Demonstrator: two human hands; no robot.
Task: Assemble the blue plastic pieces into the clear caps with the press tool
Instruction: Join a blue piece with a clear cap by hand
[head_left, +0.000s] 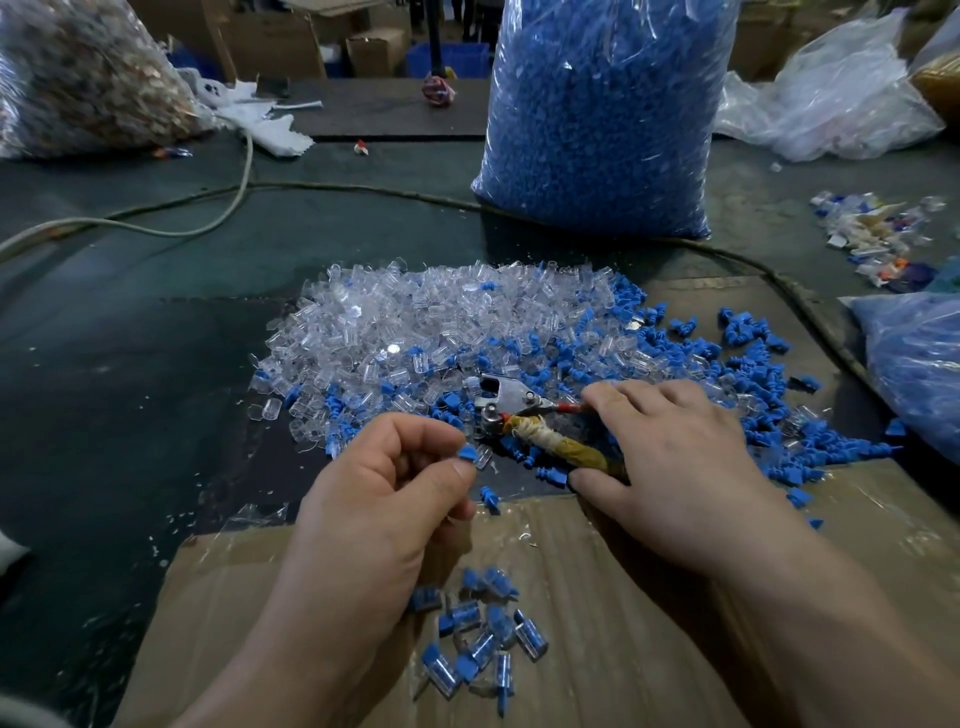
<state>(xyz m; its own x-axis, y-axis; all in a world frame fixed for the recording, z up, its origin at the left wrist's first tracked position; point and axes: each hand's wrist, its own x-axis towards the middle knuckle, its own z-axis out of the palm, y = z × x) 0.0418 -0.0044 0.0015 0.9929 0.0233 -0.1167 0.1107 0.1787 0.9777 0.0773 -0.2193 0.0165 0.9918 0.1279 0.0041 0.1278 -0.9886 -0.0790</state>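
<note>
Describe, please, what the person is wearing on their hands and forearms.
Nothing is worn. The left hand and right hand are bare, without gloves, rings or a watch. The left forearm and right forearm are uncovered to the picture's edge, with no sleeve in view.

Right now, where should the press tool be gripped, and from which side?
Grip the press tool by its two handles, the cloth-wrapped handle and the thin red one, from the right: its metal head points left toward the left hand, so the handles trail toward the right hand.
</note>
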